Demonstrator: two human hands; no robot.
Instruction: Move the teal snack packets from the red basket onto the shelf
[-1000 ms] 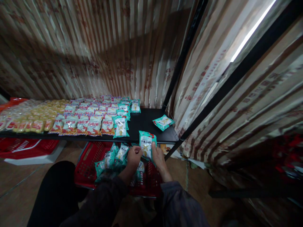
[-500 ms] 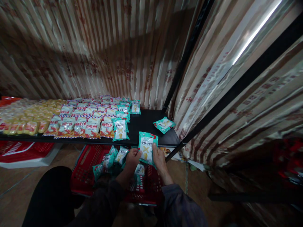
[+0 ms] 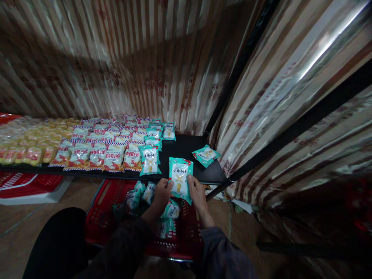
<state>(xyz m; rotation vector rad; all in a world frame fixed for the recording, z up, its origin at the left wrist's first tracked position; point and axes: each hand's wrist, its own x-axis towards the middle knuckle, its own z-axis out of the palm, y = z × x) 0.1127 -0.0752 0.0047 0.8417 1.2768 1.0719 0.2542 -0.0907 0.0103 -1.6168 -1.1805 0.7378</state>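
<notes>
Between my two hands is a teal-and-white snack bag (image 3: 180, 179), held upright with its printed front towards me. My left hand (image 3: 162, 193) pinches its left edge, and my right hand (image 3: 197, 192) grips the right edge. The bag is at the front edge of the black shelf (image 3: 180, 149). To its left stands a row of matching teal bags (image 3: 150, 159) running back along the shelf. One more teal bag (image 3: 206, 155) lies flat near the shelf's right end. Under my forearms, a red basket (image 3: 100, 211) holds several teal bags, partly hidden by my arms.
Rows of orange-and-white snack bags (image 3: 114, 155) and yellow packaged items (image 3: 35, 154) fill the shelf's left part. Black shelf posts (image 3: 261, 145) rise at the right. A striped sheet (image 3: 130, 58) hangs behind. Another red basket (image 3: 29, 188) is on the floor at left.
Both hands have brought the teal bag slightly up and towards the shelf, keeping hold of it. The view has shifted a little; the other bags on the shelf stay in place.
</notes>
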